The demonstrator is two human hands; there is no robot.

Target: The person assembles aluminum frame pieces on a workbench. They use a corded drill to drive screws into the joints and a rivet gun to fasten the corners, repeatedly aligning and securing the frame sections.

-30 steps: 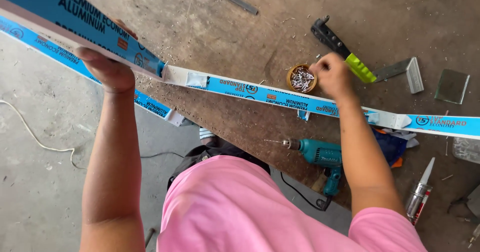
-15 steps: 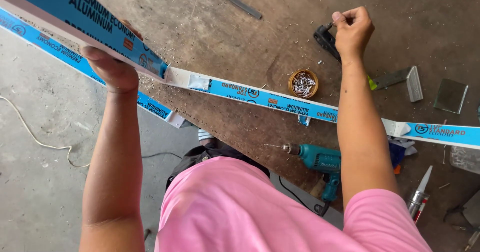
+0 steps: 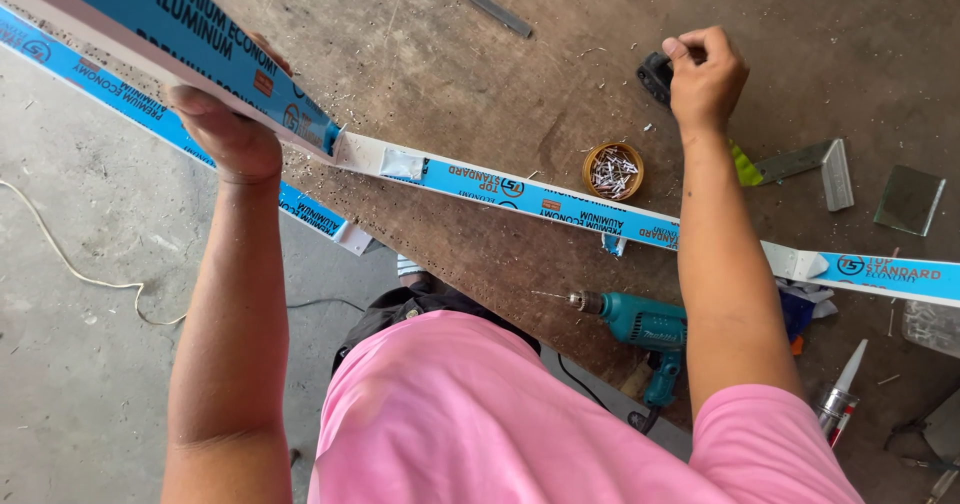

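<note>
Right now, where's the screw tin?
Head view: the small round tin of screws sits on the workbench just beyond the blue-filmed aluminium strip, left of the right hand, beyond the teal drill.

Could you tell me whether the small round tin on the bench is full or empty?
Partly full: the tin stands upright, open, with silvery screws inside.

A worn brown workbench (image 3: 480,84) strewn with shavings carries a long blue-wrapped aluminium strip (image 3: 540,199), a small round tin of screws (image 3: 613,170), a teal electric drill (image 3: 640,326), a metal bracket (image 3: 815,164) and a sealant tube (image 3: 838,399).
</note>
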